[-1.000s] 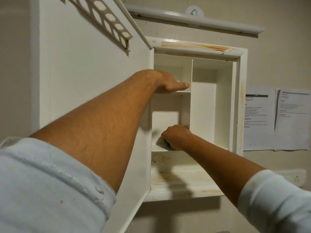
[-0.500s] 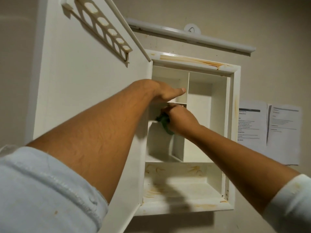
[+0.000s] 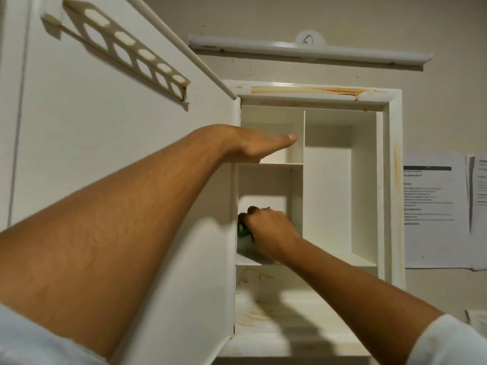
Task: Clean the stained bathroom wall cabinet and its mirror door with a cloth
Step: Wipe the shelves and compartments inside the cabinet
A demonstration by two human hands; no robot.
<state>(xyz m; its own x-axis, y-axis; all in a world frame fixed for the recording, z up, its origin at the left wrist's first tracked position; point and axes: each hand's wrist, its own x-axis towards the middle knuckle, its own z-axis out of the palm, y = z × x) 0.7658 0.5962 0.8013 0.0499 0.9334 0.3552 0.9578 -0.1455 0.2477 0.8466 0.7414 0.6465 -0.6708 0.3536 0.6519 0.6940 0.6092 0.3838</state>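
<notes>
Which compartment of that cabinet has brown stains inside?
The wide bottom compartment, spanning the full width: brown streaks mark its back wall and floor. The three above look plain white inside, including the one where the right hand holds the green cloth.

The right hand (image 3: 271, 230) drops from just beneath the small upper shelf (image 3: 279, 164), where it was half a second ago. It is now low in the middle-left compartment of the white plastic wall cabinet (image 3: 473, 180). The crumpled green cloth (image 3: 242, 229) it grips comes down too and shows only as a sliver by the compartment's left wall.
</notes>
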